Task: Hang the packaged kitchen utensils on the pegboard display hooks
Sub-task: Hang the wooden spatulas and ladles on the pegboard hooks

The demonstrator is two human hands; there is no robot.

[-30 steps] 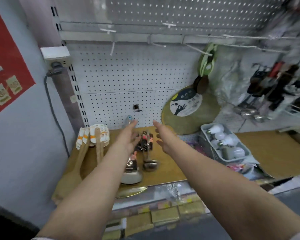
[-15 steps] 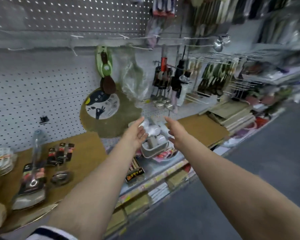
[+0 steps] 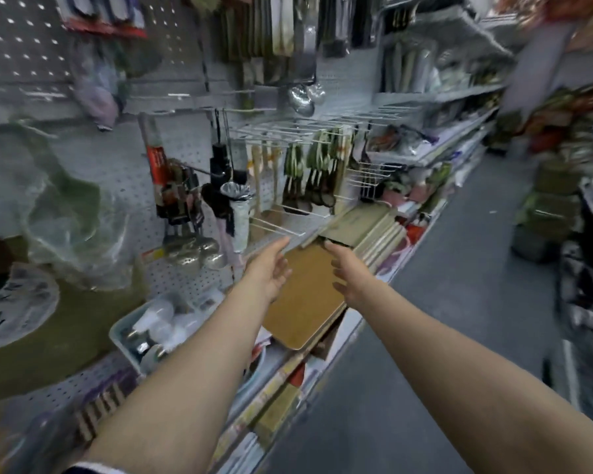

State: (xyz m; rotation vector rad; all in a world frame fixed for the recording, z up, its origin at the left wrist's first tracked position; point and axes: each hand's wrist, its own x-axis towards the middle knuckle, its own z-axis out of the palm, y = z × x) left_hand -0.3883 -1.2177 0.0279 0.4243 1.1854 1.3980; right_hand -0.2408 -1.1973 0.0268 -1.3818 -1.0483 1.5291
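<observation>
A grey perforated pegboard [image 3: 124,172] is filling the frame's left. Left hand [image 3: 266,271] and right hand [image 3: 348,280] are reaching empty, fingers apart; first collect a packaged utensil.

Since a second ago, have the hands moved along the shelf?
Yes. Both hands, left and right, went rightward: from over the packaged ladles, past the bulb tray, to above the brown board. Both are empty.

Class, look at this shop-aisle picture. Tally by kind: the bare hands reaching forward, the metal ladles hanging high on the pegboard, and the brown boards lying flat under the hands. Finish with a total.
Hands: 2, left hand and right hand, both empty
Metal ladles: 2
Brown board: 1
Total: 5
</observation>
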